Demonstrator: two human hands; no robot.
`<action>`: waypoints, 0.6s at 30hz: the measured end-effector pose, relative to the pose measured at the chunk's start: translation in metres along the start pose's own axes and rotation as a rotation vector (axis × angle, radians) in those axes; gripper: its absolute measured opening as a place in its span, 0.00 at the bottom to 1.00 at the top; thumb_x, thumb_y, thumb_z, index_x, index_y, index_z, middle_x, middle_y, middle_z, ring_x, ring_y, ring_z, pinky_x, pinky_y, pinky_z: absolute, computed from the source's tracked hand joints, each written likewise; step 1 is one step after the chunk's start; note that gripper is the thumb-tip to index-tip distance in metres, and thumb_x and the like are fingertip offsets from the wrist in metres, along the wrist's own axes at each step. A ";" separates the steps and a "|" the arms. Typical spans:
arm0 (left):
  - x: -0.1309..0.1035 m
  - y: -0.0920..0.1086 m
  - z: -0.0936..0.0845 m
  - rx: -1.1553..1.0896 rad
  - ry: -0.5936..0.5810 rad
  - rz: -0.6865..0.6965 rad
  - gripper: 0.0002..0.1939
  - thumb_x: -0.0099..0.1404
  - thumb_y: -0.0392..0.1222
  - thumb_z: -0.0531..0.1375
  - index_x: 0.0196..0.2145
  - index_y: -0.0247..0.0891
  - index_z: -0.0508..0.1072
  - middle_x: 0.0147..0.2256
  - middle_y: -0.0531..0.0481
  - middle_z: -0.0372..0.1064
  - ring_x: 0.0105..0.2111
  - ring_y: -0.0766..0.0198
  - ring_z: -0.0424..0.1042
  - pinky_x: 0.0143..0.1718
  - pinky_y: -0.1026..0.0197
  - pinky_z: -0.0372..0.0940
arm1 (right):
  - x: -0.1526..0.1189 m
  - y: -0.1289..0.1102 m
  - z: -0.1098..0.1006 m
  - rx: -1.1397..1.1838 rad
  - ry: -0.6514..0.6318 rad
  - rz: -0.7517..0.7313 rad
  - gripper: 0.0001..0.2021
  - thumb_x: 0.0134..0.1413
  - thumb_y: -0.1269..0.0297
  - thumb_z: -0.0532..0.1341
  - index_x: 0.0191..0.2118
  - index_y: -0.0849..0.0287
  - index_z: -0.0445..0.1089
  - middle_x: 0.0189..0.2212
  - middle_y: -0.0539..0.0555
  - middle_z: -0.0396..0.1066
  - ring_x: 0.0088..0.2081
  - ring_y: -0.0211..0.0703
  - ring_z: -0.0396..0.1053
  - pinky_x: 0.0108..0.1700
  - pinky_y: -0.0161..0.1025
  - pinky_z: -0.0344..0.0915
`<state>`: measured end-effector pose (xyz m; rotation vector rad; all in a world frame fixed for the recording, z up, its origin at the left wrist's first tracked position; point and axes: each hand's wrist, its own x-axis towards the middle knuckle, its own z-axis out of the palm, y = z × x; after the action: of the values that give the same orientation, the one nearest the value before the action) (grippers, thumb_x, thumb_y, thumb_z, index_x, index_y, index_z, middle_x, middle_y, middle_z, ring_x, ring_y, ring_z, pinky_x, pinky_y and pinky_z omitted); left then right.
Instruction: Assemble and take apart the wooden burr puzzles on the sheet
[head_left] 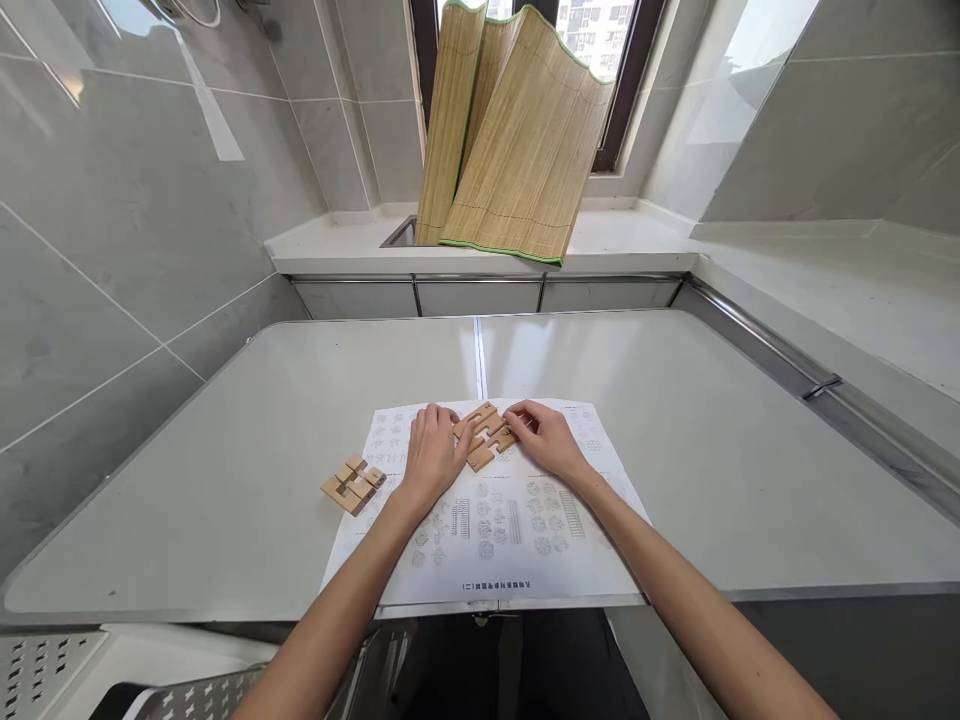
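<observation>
A group of flat notched wooden puzzle pieces (486, 425) lies between my two hands on a printed paper sheet (600, 560). My left hand (433, 450) is at the left side of the group, with its fingers curled and its thumb against the wood. From the right, my right hand (546, 437) bends its fingers onto the edge of the pieces; its fingertips are partly hidden. More notched wooden pieces (354, 485) sit fitted side by side at the sheet's left edge, apart from both hands.
The sheet bears line diagrams and lies on a pale folding table (225, 480) with a centre seam. Behind it, a folded bamboo mat (525, 150) leans on a white ledge (337, 245) by the window. A metal rail (772, 335) runs along the right. A white perforated item (56, 665) stands lower left.
</observation>
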<state>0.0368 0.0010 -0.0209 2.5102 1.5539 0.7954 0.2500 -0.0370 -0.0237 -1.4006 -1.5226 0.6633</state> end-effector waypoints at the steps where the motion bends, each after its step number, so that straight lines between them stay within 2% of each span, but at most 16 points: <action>1: 0.000 -0.001 0.001 0.026 0.010 0.003 0.13 0.75 0.50 0.55 0.40 0.38 0.71 0.41 0.41 0.68 0.43 0.47 0.68 0.47 0.45 0.66 | 0.000 -0.001 0.000 -0.006 -0.004 -0.008 0.12 0.66 0.55 0.59 0.38 0.55 0.75 0.36 0.53 0.79 0.33 0.44 0.69 0.38 0.42 0.65; 4: -0.002 -0.002 0.002 0.045 0.013 0.032 0.14 0.75 0.50 0.57 0.35 0.39 0.70 0.38 0.42 0.67 0.41 0.49 0.68 0.44 0.47 0.66 | -0.003 -0.004 0.000 -0.048 -0.041 -0.044 0.09 0.66 0.56 0.61 0.40 0.55 0.74 0.36 0.52 0.77 0.32 0.44 0.68 0.37 0.42 0.64; 6: -0.003 -0.003 0.001 0.039 0.016 0.055 0.15 0.76 0.49 0.55 0.33 0.40 0.70 0.38 0.43 0.66 0.40 0.51 0.68 0.43 0.49 0.66 | -0.005 -0.006 -0.001 -0.095 -0.109 -0.073 0.08 0.63 0.55 0.64 0.39 0.54 0.72 0.35 0.51 0.75 0.32 0.43 0.67 0.36 0.42 0.63; 10: -0.004 -0.003 -0.001 0.046 0.029 0.081 0.13 0.77 0.45 0.54 0.34 0.40 0.71 0.37 0.43 0.69 0.39 0.52 0.68 0.41 0.50 0.65 | -0.010 -0.008 -0.005 -0.132 -0.269 -0.188 0.17 0.51 0.54 0.75 0.41 0.52 0.70 0.40 0.52 0.74 0.42 0.49 0.68 0.44 0.44 0.66; 14: -0.004 0.000 -0.007 -0.060 0.036 0.019 0.13 0.78 0.44 0.53 0.35 0.41 0.71 0.33 0.47 0.73 0.36 0.54 0.71 0.42 0.51 0.64 | -0.011 -0.007 -0.005 -0.090 -0.353 -0.261 0.20 0.47 0.54 0.78 0.42 0.50 0.73 0.48 0.54 0.72 0.52 0.54 0.67 0.54 0.49 0.66; 18: -0.002 0.003 -0.012 -0.300 0.025 -0.123 0.15 0.77 0.48 0.52 0.36 0.41 0.73 0.32 0.50 0.75 0.31 0.58 0.72 0.36 0.56 0.63 | -0.012 -0.003 -0.004 -0.083 -0.353 -0.213 0.16 0.49 0.53 0.77 0.40 0.50 0.76 0.48 0.55 0.68 0.52 0.53 0.67 0.53 0.49 0.67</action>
<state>0.0324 -0.0049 -0.0101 2.1802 1.4549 0.9634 0.2512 -0.0500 -0.0232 -1.2008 -1.9657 0.7492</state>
